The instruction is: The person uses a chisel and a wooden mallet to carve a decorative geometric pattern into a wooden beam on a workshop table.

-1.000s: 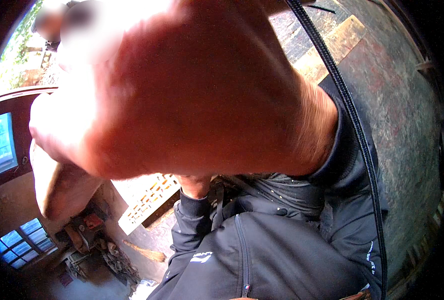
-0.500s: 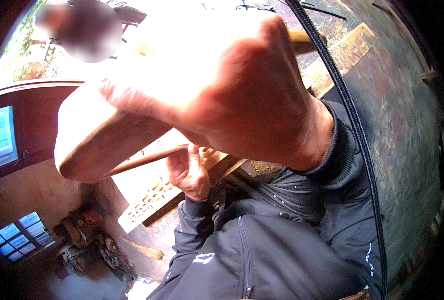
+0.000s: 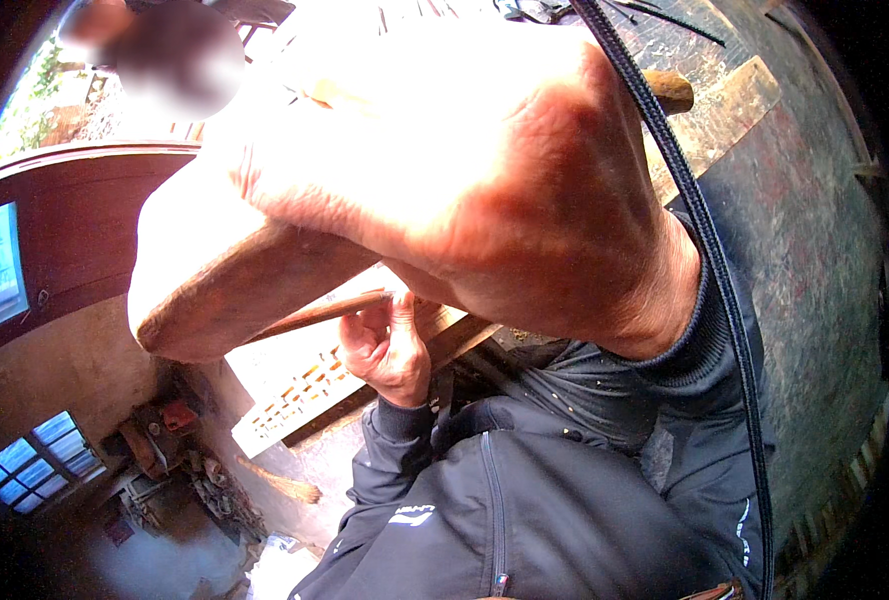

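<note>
Large and close, my right hand [image 3: 525, 190] is closed around a thick brown wooden piece [image 3: 255, 280] with a flat, rounded end; its fingers are washed out by glare. Past the knuckles a rounded wooden end [image 3: 671, 92] sticks out; I cannot tell whether it belongs to the same piece. Lower down, my left hand [image 3: 390, 355] pinches the end of a thin wooden stick [image 3: 330, 312] between thumb and fingers. The stick's other end is hidden behind the thick piece. Under it lies a pale board [image 3: 265, 430] with rows of small slots or marks.
A black braided cable [image 3: 705, 220] crosses the right side. Another plank [image 3: 735, 110] and dark tools [image 3: 540, 10] lie at the far right. A broom head [image 3: 290, 487] rests on the floor at lower left, near piled clutter [image 3: 220, 490]. A blurred person [image 3: 175, 55] is at the far left.
My right hand and the thick wooden piece have shifted a little to the right. The left hand, still pinching the stick, has also moved slightly right.
</note>
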